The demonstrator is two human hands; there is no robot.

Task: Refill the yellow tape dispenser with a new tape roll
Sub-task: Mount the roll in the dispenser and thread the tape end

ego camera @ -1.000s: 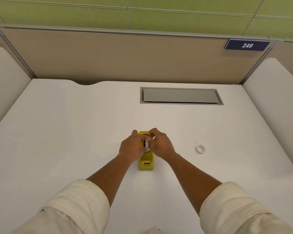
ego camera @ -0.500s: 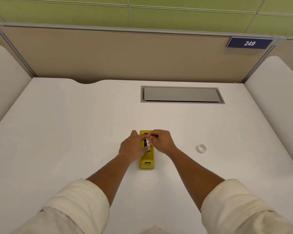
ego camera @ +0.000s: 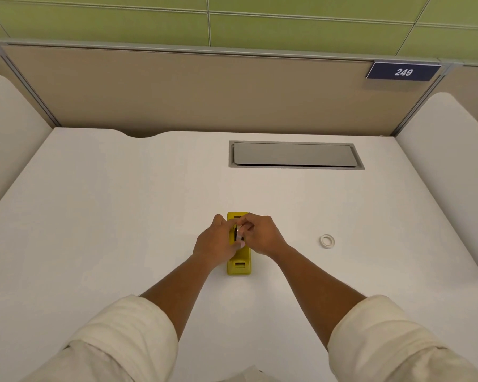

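Note:
The yellow tape dispenser [ego camera: 239, 264] stands on the white desk [ego camera: 108, 216], its long axis pointing away from me. A tape roll [ego camera: 238, 234] stands on edge in the dispenser's slot, between my two hands. My left hand [ego camera: 215, 244] grips the dispenser's left side, its thumb against the roll. My right hand [ego camera: 261, 235] pinches the roll from the right with its fingertips. The dispenser's middle is hidden under my hands. A small white tape ring [ego camera: 327, 240] lies flat on the desk to the right.
A grey cable hatch [ego camera: 295, 154] is set into the desk behind the dispenser. A beige partition [ego camera: 191, 89] with a "249" sign [ego camera: 403, 72] closes the back. White side panels flank the desk on both sides.
My right hand has shifted slightly toward me along the roll. The left hand stays on the dispenser. The head view has tilted a little.

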